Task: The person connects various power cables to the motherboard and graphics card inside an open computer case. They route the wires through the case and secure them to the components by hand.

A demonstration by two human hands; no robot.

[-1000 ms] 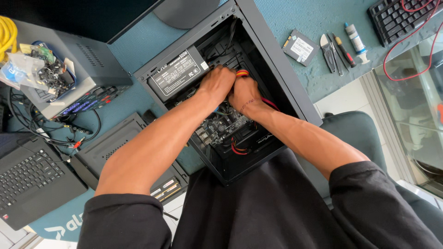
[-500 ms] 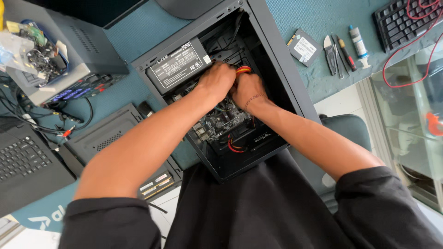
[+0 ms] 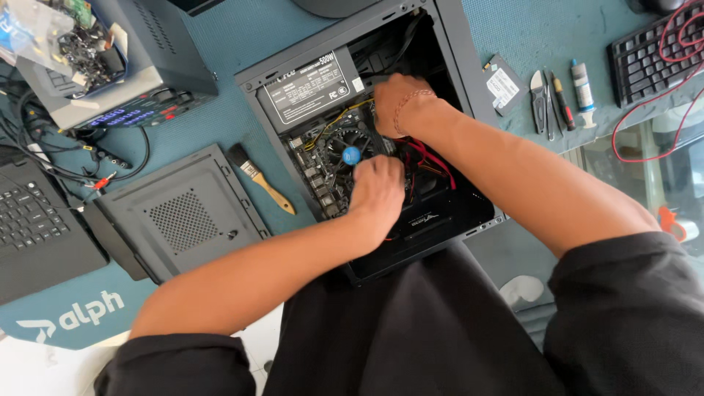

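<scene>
An open black computer case (image 3: 469, 88) lies on its side on a teal mat. Inside are a grey power supply (image 3: 308, 88), a cooler fan with a blue centre (image 3: 350, 150) and red cables (image 3: 425, 158). My right hand (image 3: 400, 103) reaches deep into the case beside the power supply, its fingers curled down around a bundle of yellow and black wires. My left hand (image 3: 378, 192) rests lower on the board, just right of the fan, fingers bent and their tips hidden.
The case's side panel (image 3: 183, 213) and a wooden-handled brush (image 3: 262, 182) lie left of the case. A laptop (image 3: 29, 220) and a grey box with a parts tray (image 3: 110, 81) are far left. A drive (image 3: 502, 84), hand tools (image 3: 548, 101), a paste tube (image 3: 583, 84) and a keyboard (image 3: 653, 51) are right.
My hands, which worked together at one spot by the red cable, have parted: the left came down toward me past the fan, the right stays deep in the case. The view has shifted closer.
</scene>
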